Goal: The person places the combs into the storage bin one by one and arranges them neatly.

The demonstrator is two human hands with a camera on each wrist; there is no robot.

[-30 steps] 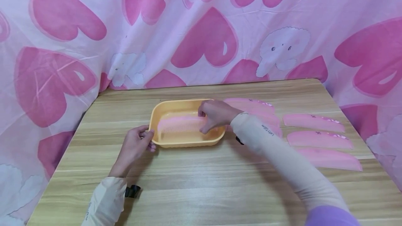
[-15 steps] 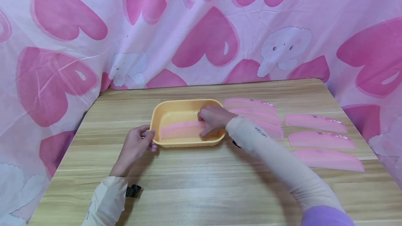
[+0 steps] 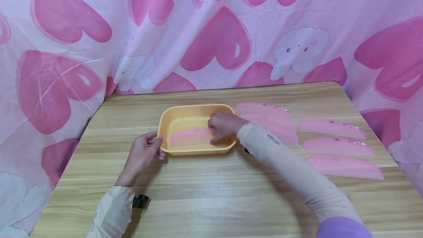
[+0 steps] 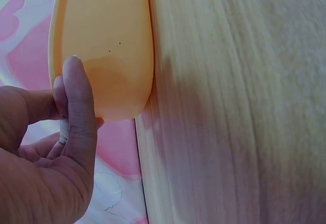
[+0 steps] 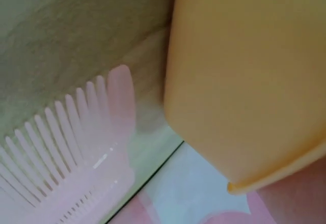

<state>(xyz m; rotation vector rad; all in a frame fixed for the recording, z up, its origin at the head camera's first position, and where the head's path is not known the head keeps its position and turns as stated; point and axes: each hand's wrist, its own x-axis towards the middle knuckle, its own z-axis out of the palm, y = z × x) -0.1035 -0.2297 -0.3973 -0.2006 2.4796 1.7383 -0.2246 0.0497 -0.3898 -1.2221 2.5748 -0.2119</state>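
A yellow plastic basin (image 3: 180,113) with rounded corners stands on the table. At its left end my left hand (image 3: 142,155) pinches the rim; in the left wrist view the thumb (image 4: 79,102) lies along the basin's outer wall (image 4: 117,35). Inside the basin my right hand (image 3: 227,125) holds the right end of a pink comb (image 3: 190,139), whose teeth point toward the near side. The comb lies low, close over the basin floor, its right end hidden by the fingers. From the right wrist camera the basin's outer wall (image 5: 244,81) hides most of that hand.
Right of the basin, several pink combs lie in two columns: a nearer column with a toothed comb (image 3: 287,137) partly behind the right forearm, and a far-right column with a comb (image 3: 338,147). A pink heart-print curtain (image 3: 214,39) hangs behind the wooden table (image 3: 205,194).
My right hand has lowered the comb toward the basin floor, shifting it slightly to the near side. The left hand stays at the rim.
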